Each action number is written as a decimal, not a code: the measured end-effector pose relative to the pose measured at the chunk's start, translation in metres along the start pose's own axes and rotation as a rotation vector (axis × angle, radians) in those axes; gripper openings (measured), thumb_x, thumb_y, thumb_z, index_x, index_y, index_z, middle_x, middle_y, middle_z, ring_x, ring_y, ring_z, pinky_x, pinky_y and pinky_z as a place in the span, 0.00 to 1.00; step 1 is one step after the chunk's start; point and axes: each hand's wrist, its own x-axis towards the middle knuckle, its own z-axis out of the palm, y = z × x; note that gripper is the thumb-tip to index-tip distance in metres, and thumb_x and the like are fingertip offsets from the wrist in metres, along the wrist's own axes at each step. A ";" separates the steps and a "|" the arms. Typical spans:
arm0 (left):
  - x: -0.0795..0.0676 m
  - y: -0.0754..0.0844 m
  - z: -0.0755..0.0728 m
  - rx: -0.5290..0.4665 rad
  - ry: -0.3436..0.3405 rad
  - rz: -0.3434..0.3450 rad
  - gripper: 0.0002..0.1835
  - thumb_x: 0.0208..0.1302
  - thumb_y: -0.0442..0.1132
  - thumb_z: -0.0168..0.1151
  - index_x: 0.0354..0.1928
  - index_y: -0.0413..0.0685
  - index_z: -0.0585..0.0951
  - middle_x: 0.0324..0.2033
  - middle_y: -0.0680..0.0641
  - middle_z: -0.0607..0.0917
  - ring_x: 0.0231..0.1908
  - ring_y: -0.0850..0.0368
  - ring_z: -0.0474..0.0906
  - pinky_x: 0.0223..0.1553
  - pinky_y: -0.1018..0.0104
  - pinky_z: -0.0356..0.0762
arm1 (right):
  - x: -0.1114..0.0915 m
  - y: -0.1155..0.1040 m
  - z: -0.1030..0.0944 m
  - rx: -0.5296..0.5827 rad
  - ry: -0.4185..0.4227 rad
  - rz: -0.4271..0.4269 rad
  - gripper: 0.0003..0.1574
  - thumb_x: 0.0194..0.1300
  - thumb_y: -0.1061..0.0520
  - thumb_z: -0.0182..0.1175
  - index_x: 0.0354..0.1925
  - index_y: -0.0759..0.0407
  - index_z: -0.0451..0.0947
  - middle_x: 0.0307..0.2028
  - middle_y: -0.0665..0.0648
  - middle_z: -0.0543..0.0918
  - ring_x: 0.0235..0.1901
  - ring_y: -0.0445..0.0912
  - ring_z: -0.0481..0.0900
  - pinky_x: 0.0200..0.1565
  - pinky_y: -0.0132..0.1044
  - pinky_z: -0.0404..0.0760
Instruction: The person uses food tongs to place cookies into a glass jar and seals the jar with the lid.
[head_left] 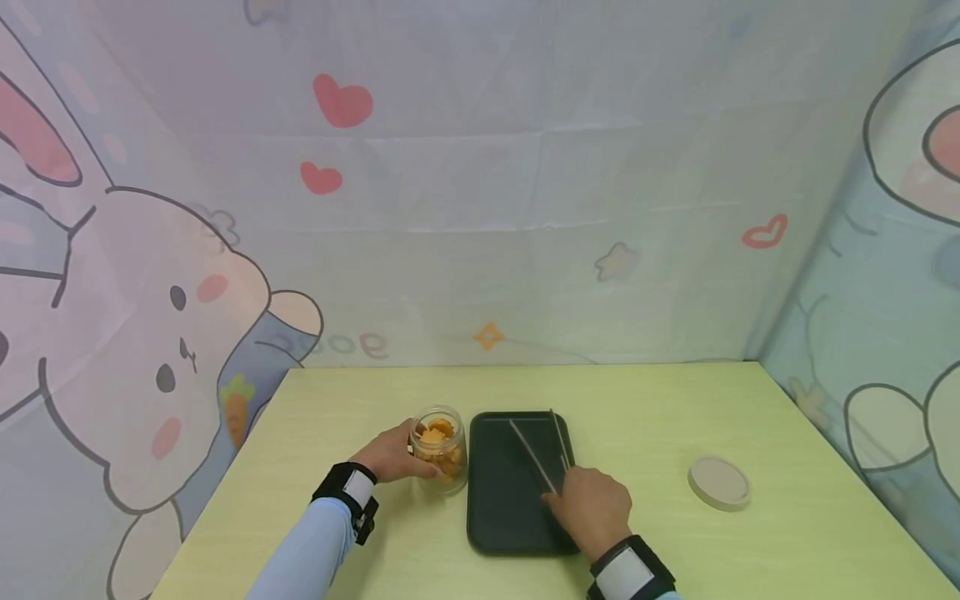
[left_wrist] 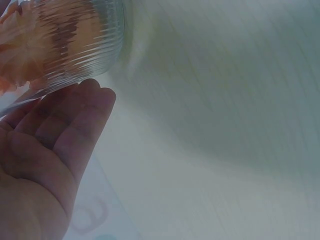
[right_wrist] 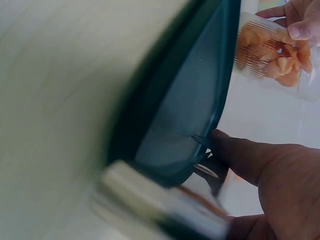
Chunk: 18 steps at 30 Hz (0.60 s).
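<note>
A clear ribbed glass jar (head_left: 441,454) of orange, flower-like pieces (head_left: 437,432) stands without a lid left of the dark green tray (head_left: 502,517). My left hand (head_left: 393,454) grips the jar from its left, thumb across the near side; in the left wrist view its fingers (left_wrist: 82,125) lie along the glass. Over the tray's right side, my right hand (head_left: 596,508) holds metal tongs (head_left: 534,458), their two arms spread apart and pointing away from me. Nothing shows between the tong tips. The right wrist view shows the tongs only partly and blurred.
A round beige lid (head_left: 718,483) lies on the pale yellow-green table (head_left: 637,400), well right of the tray. Behind the table hangs a printed cloth (head_left: 540,250) with hearts and a rabbit; more cloth runs along both sides.
</note>
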 end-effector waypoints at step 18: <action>-0.005 -0.002 0.003 -0.049 0.001 -0.009 0.42 0.43 0.51 0.75 0.60 0.42 0.68 0.58 0.38 0.76 0.57 0.42 0.70 0.57 0.42 0.70 | 0.004 0.022 -0.007 0.079 0.023 0.034 0.38 0.55 0.28 0.58 0.08 0.54 0.63 0.06 0.47 0.59 0.07 0.41 0.59 0.09 0.33 0.48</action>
